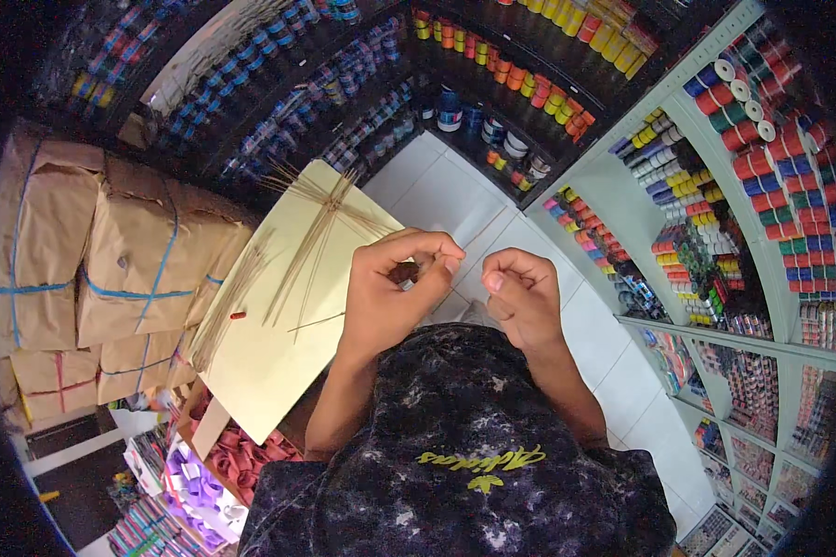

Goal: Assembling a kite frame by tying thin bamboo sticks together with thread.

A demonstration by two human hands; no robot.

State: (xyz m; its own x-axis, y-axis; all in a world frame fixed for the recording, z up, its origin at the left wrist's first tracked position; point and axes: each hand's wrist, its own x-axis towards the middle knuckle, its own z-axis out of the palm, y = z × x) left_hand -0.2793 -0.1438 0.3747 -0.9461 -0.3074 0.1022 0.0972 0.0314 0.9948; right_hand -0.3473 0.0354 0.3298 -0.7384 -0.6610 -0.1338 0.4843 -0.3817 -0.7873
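My left hand (390, 292) is raised in front of my chest, thumb and fingertips pressed together in a pinch. Just right of it, at about the same height, my right hand (522, 295) is closed with its fingers curled in to the thumb. A small gap separates the two hands. Whatever they pinch, if anything, is too thin or small to make out. Left of my hands lies a pale yellow board (283, 385). Thin brown sticks (318, 237) are spread over it, some crossing in a bundle near its far end. A small red piece (239, 316) rests among them.
Brown paper parcels (130, 246) tied with blue string are stacked at left. Below them are purple ribbons (193, 487) and dark red strips (241, 464). Dark shelves of jars (506, 70) run along the back. A pale shelf unit (715, 325) with colourful spools stands at right, above white floor tiles (581, 325).
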